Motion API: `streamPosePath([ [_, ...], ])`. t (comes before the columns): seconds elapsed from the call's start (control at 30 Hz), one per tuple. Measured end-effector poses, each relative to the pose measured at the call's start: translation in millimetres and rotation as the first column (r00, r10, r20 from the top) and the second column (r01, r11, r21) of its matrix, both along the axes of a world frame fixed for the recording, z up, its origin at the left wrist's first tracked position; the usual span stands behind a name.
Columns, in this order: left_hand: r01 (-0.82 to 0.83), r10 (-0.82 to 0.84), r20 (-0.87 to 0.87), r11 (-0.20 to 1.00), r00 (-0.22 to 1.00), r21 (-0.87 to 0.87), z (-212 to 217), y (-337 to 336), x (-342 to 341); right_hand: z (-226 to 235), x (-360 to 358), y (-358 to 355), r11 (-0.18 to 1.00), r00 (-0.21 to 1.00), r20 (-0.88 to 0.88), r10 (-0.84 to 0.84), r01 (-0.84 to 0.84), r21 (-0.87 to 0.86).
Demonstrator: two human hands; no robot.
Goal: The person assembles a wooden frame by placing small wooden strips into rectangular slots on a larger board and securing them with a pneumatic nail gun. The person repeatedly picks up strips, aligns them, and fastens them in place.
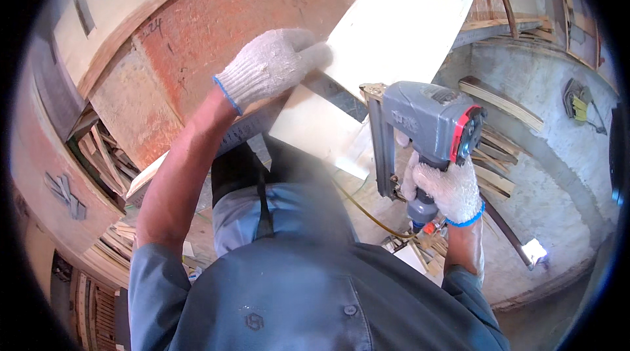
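1. The left hand [272, 65] wears a white knit glove with a blue cuff. It lies almost flat, fingers only a little bent, and presses on the pale wood board [387, 42]. It does not wrap around anything.
2. The pale wood board slants up toward the top of the picture. It lies against a big reddish wood panel [216, 36] with pen marks on it.
3. The right hand [449, 190] wears the same kind of glove. It is closed tight around the handle of a grey nail gun [426, 121].
4. The nail gun has a red ring at its back end. Its long thin front part points up and touches the lower edge of the pale board, just beside the left hand.
5. A thin yellow hose [367, 210] runs from the bottom of the gun.
6. Down below is a grey concrete floor [545, 174] with a pile of thin wood strips [495, 160] on it.
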State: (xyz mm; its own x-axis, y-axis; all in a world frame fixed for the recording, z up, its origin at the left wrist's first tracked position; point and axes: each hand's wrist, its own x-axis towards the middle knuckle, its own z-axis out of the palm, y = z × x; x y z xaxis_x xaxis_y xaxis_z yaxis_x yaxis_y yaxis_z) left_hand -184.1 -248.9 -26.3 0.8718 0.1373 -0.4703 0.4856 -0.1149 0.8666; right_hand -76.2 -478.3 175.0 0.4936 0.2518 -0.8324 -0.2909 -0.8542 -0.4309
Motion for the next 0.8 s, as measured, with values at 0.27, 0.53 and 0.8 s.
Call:
streamPosePath([
  [0.27,-0.047,0.047,0.043,0.999,0.998,0.005,-1.0,-2.7,4.6,-7.5,-3.1,11.3,0.991,0.994,0.027,0.103,-0.1,-0.092],
  [0.53,-0.186,0.213,-0.097,0.955,0.972,0.231,36.5,-17.2,-44.7,-3.9,-10.5,26.2,0.999,0.999,-0.017,-0.041,0.04,-0.03],
  [0.8,-0.158,0.151,0.051,0.91,0.987,0.384,44.7,-29.6,-72.5,0.7,-11.9,46.6,0.996,0.998,-0.029,0.053,-0.055,-0.074],
])
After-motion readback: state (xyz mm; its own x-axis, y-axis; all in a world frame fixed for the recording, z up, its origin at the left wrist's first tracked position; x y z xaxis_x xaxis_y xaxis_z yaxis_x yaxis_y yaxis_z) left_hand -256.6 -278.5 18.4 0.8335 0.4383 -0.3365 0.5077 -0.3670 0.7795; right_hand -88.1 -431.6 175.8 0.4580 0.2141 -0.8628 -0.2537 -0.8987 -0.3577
